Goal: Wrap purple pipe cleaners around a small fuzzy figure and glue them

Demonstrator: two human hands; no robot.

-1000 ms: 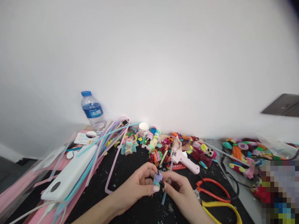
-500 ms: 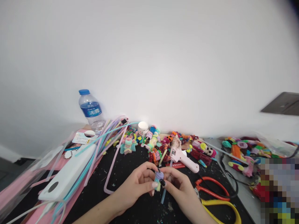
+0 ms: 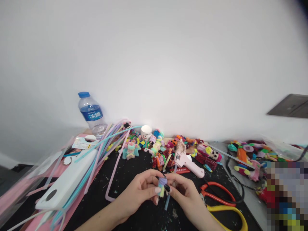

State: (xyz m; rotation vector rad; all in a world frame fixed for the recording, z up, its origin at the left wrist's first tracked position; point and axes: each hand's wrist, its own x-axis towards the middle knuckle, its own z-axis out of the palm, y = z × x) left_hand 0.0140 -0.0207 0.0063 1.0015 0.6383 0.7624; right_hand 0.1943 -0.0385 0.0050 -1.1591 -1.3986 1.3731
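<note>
Both hands' grip pinched tight on pastel pipe-cleaner figure [image 3: 162,187]

Both hands meet over the black worktop [image 3: 134,170]: the left hand [image 3: 139,192] and right hand [image 3: 184,192] pinch a small pastel pipe-cleaner figure [image 3: 162,186] between them. A pink glue gun [image 3: 186,162] lies just behind, red-handled scissors [image 3: 218,194] to the right.

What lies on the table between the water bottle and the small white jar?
In the head view, a bundle of long pastel pipe cleaners fans across that stretch, between the bottle and the jar.
</note>
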